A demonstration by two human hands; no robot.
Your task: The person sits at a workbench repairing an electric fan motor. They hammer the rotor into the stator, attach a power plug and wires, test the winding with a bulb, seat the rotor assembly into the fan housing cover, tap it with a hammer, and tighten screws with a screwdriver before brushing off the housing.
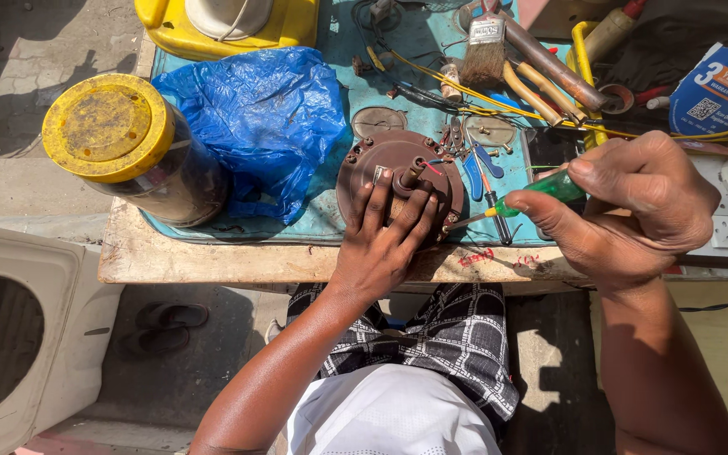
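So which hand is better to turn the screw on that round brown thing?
The right hand, most likely. It grips the green-handled screwdriver, whose tip points at the rim of the round brown motor cover. The left hand lies spread flat on the cover, steadying it, fingers around the centre shaft.

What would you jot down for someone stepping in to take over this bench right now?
Left hand: fingers spread flat on the round brown motor housing, steadying it at the wooden bench edge.
Right hand: grips a green-handled screwdriver, its tip at the housing's right rim.
Done: housing lies flat on the teal mat.
Left: cannot tell how far the screw work has got.
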